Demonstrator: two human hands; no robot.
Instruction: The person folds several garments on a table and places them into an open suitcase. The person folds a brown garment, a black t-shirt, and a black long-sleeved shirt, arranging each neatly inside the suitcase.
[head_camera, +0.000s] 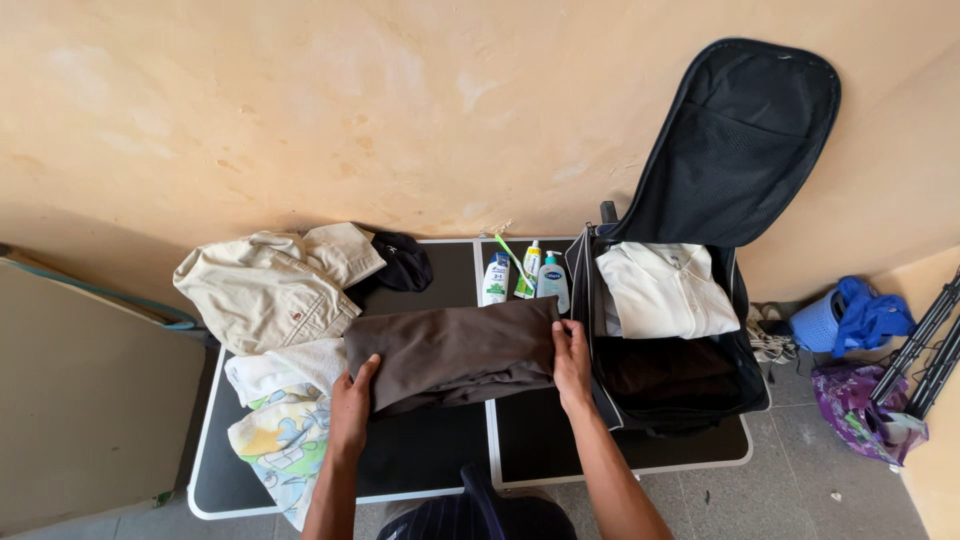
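Head view looks straight down on a black folding worktop (420, 455) with a folded dark brown garment (455, 352) lying in the middle. The left hand (352, 402) pinches its left edge, thumb on top, and the right hand (571, 362) clamps the right edge the same way, so both grips are closed on cloth. Looks to me like the folding is done and it's at the lift stage. The open black suitcase (672, 385) sits just to the right, a white shirt (665, 290) already inside. Next move probably needs keeping the fold flat while carrying it over the case's rim
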